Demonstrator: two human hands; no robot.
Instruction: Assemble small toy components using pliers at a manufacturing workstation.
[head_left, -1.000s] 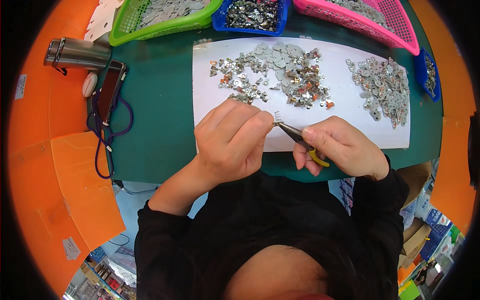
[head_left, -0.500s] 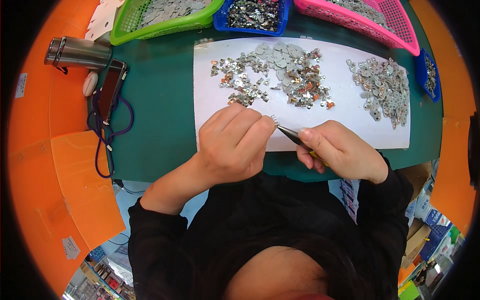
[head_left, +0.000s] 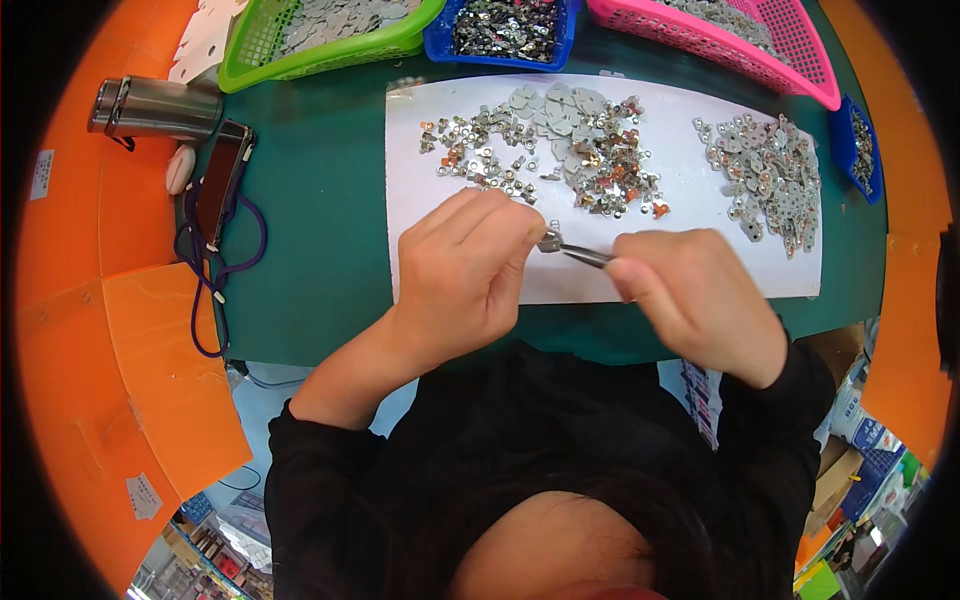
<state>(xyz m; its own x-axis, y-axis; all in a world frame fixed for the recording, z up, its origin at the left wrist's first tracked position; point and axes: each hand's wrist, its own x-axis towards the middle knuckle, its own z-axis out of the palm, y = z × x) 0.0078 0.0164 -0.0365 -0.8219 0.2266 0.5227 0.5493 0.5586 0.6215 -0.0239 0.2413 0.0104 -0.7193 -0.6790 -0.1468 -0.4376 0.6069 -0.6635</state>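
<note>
Between the thumb and fingers of my left hand [head_left: 462,268] is a small silvery metal part [head_left: 549,241]. My right hand [head_left: 705,298] is closed around a pair of pliers [head_left: 588,256], its handles hidden in the palm. The slim dark jaws touch the part from the right. Both hands are above the near edge of a white sheet [head_left: 430,235]. Beyond them lie small metal clips [head_left: 480,135], flat grey plates [head_left: 562,115] and a mixed heap of shiny and copper-coloured clips [head_left: 612,172]. Plates with small fittings [head_left: 765,180] form a pile on the right.
Along the back stand a green basket [head_left: 330,62], a blue tray [head_left: 500,62] and a pink basket [head_left: 720,65]. A smaller blue tray [head_left: 847,150] is at the right. On the left are a steel flask [head_left: 165,108] and a phone [head_left: 222,190] with a purple cord.
My right hand has turned over, knuckles up, and shifted slightly right and up. The pliers lie flatter. My left fingers have shifted a little, showing more of the metal part.
</note>
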